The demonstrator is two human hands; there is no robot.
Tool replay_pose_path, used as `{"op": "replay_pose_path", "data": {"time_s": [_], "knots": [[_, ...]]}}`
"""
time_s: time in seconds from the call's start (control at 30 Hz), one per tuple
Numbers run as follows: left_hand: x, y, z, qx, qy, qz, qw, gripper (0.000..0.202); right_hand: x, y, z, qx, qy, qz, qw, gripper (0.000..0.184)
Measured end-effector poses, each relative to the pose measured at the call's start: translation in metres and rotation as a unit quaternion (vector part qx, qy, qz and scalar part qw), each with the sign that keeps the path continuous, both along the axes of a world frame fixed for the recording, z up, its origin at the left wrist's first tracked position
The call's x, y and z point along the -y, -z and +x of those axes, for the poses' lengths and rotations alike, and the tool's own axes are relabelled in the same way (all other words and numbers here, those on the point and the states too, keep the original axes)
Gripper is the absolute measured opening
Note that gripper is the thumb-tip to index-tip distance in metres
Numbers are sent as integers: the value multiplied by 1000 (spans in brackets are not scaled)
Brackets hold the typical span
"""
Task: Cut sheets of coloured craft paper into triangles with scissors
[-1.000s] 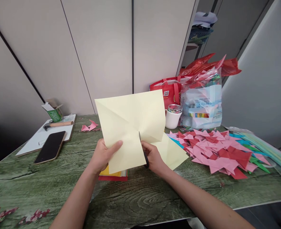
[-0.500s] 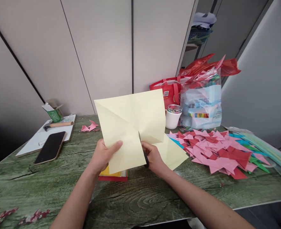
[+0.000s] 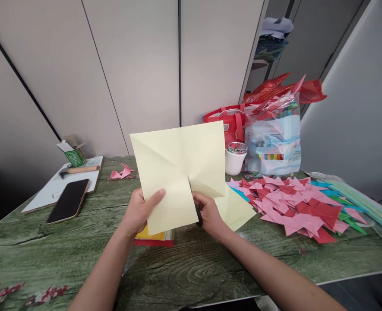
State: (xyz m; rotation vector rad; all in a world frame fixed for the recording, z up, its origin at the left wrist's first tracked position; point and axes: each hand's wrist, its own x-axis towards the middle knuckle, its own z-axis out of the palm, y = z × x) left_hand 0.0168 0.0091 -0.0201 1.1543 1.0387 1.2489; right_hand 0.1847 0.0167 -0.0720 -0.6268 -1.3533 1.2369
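Note:
A creased pale yellow sheet of paper (image 3: 165, 181) is held up above the table, slit from its lower edge to about the middle. My left hand (image 3: 141, 210) grips its left side, thumb on the near face and fingers behind. In my right hand (image 3: 207, 211) are black-handled scissors (image 3: 198, 216), closed round by the fingers, with the blades in the slit; most of the blades are hidden by the paper. Another pale yellow sheet (image 3: 234, 211) lies on the table behind my right hand. Below the held sheet, a stack of coloured paper (image 3: 155, 242) partly shows.
Right, a heap of folded pink and red paper pieces (image 3: 294, 203) lies before a white cup (image 3: 235, 162), a red bag (image 3: 232, 129) and a filled plastic bag (image 3: 273, 142). Left are a phone (image 3: 68, 201), a hammer (image 3: 80, 170), a small green box (image 3: 74, 156) and pink paper pieces (image 3: 122, 172).
The held sheet has shifted very slightly, its left edge a little to the right. Both hands keep their grip, and the scissors stay at nearly the same place in the slit.

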Motion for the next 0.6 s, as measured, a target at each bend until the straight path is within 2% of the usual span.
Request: {"op": "replay_pose_path", "data": {"time_s": [0.2, 0.37, 0.6], "knots": [[-1, 0, -1, -16, 5, -10, 1000, 31, 1, -2, 0, -1, -4, 7, 1000, 30], [0, 2, -3, -54, 9, 0, 999, 26, 2, -4, 0, -10, -7, 17, 1000, 24], [-1, 3, -3, -42, 25, -1, 999, 27, 0, 0, 1, -10, 1, 13, 1000, 23]]}}
